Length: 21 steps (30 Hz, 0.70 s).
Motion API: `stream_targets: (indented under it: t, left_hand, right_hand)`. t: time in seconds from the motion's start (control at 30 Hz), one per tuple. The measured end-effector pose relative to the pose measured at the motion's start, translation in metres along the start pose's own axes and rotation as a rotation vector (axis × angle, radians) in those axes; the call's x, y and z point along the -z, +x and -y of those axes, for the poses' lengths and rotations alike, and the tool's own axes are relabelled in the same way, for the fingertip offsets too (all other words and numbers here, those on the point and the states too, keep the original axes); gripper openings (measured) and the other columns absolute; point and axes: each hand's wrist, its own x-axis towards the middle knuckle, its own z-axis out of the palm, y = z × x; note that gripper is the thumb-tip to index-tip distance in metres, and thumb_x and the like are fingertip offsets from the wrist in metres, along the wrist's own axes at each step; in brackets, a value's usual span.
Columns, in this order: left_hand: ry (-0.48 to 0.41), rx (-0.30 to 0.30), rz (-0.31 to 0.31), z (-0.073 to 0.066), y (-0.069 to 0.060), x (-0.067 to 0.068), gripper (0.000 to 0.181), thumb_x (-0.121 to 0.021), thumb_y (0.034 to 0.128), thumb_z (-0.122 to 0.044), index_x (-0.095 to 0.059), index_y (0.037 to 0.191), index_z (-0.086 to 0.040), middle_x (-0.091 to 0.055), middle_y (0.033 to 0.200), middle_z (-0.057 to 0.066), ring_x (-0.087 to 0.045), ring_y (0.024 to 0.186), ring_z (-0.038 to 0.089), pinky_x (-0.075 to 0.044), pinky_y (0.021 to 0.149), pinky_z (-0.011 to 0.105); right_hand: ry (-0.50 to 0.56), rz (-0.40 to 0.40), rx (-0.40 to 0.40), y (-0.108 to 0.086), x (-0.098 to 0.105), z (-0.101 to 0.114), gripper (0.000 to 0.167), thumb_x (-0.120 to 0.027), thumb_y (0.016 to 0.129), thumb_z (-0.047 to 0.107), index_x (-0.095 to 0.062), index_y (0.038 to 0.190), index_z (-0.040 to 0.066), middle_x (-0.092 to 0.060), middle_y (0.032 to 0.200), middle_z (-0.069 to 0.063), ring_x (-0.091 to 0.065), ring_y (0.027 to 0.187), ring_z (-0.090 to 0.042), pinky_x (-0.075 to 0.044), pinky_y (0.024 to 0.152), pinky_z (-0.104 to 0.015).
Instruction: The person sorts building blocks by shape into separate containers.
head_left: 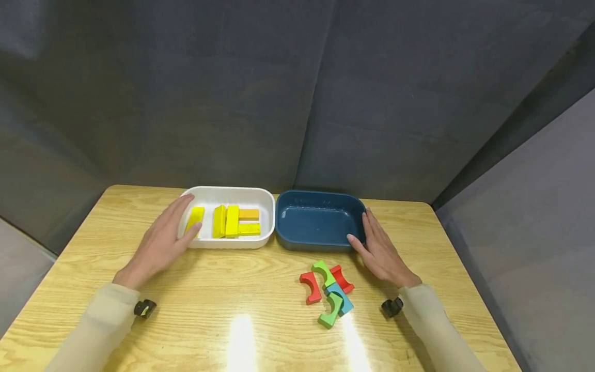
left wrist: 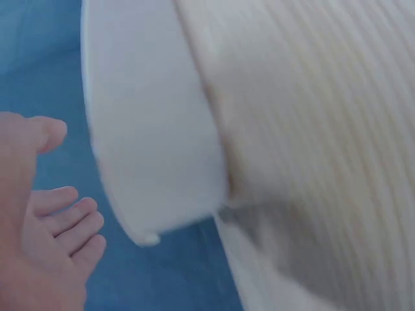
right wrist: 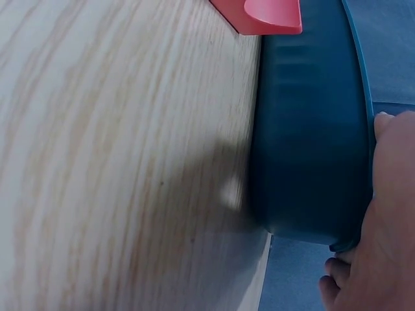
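Note:
My left hand (head_left: 160, 240) reaches over the left end of a white tray (head_left: 267, 206), its fingers extended and thumb spread. The left wrist view shows a gap between the fingers and the tray wall. Inside the tray lie several yellow blocks (head_left: 232, 222) and one orange block (head_left: 249, 214). A dark blue tray (head_left: 321, 225) stands close beside it on the right, with nothing inside. At its right end, my right hand (head_left: 383, 253) touches the rim, fingers fairly straight along the outside and thumb at the front corner. Part of that contact is hidden.
In front of the blue tray lie arch-shaped blocks: a red one (head_left: 311, 287), another red one (head_left: 343, 280), a light green one (head_left: 324, 273), a green one (head_left: 331, 311) and a blue one (head_left: 341, 298). A dark cloth (head_left: 232, 103) hangs behind the wooden table (head_left: 204, 320).

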Motion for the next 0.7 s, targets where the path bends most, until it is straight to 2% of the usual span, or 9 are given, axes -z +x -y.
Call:
stream_targets:
  t: [0.17, 0.33, 0.53, 0.7]
  left_hand:
    - [-0.017, -0.125, -0.077, -0.024, -0.003, -0.007, 0.068, -0.067, 0.1057, -0.028, -0.039, 0.166, -0.013, -0.043, 0.168, 0.013, -0.044, 0.151, 0.04, -0.043, 0.113, 0.068]
    - [-0.005, -0.223, -0.102, -0.044, -0.006, -0.02, 0.066, -0.072, 0.1018, -0.023, -0.047, 0.162, -0.011, -0.049, 0.165, 0.01, -0.049, 0.148, 0.035, -0.044, 0.117, 0.059]
    - [-0.032, -0.29, -0.094, -0.066, -0.011, -0.032, 0.064, -0.074, 0.0989, -0.021, -0.052, 0.159, -0.013, -0.054, 0.161, 0.008, -0.051, 0.148, 0.033, -0.045, 0.118, 0.057]
    - [-0.059, -0.308, -0.049, -0.082, -0.016, -0.04, 0.062, -0.074, 0.1, -0.028, -0.054, 0.157, -0.015, -0.057, 0.158, 0.006, -0.054, 0.145, 0.031, -0.046, 0.119, 0.054]
  right_hand:
    - [-0.001, 0.002, 0.001, 0.0, 0.0, 0.0, 0.089, -0.041, 0.113, 0.056, -0.002, 0.172, 0.002, 0.006, 0.18, -0.014, -0.004, 0.166, -0.041, -0.013, 0.13, -0.067]
    - [0.007, -0.002, 0.006, 0.0, 0.0, 0.0, 0.088, -0.041, 0.113, 0.056, -0.002, 0.172, 0.002, 0.007, 0.18, -0.012, -0.004, 0.165, -0.042, -0.012, 0.13, -0.067]
    - [0.005, 0.001, 0.01, 0.0, 0.0, 0.0, 0.088, -0.041, 0.113, 0.055, -0.002, 0.171, 0.002, 0.008, 0.18, -0.011, -0.004, 0.165, -0.042, -0.012, 0.13, -0.067]
    - [0.001, 0.003, 0.006, 0.0, 0.0, 0.0, 0.088, -0.041, 0.113, 0.056, -0.002, 0.171, 0.002, 0.008, 0.18, -0.011, -0.004, 0.165, -0.042, -0.011, 0.13, -0.066]
